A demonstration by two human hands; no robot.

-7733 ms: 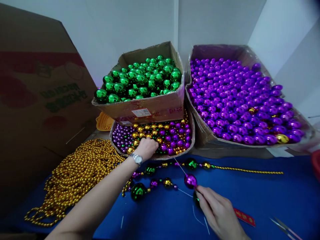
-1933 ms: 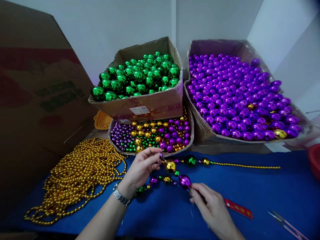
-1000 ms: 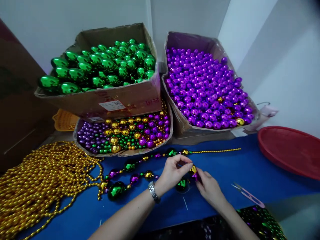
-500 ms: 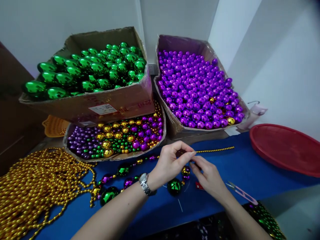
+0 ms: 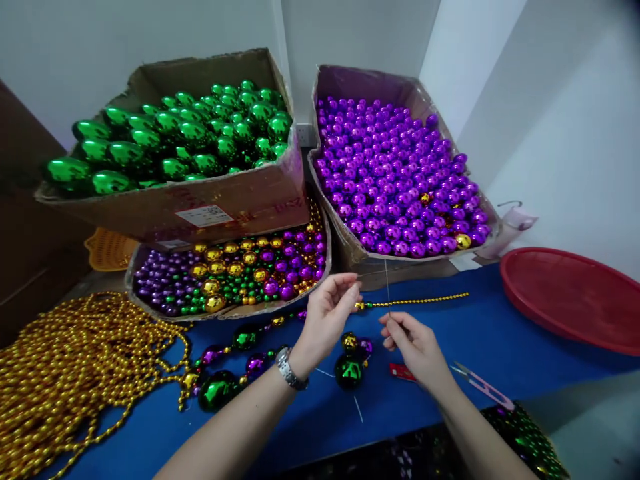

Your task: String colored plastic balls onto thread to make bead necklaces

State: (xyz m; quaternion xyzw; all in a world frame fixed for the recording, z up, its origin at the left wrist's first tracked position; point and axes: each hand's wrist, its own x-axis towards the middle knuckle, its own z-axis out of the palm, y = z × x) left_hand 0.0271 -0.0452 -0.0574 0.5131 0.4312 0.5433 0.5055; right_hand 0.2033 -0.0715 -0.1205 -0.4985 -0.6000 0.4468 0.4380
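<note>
Grips [image 5: 404,337] pinch thin thread [image 5: 387,283].

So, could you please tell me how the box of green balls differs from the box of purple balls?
The green box rests on the tray of mixed beads; the purple box sits lower, beside it. The green balls look bigger and fewer; the purple balls smaller, with a few gold strays. Both are open cardboard, filled with shiny balls.

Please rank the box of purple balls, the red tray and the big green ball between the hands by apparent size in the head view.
1. box of purple balls
2. red tray, partly cut off, so unsure
3. big green ball
</note>
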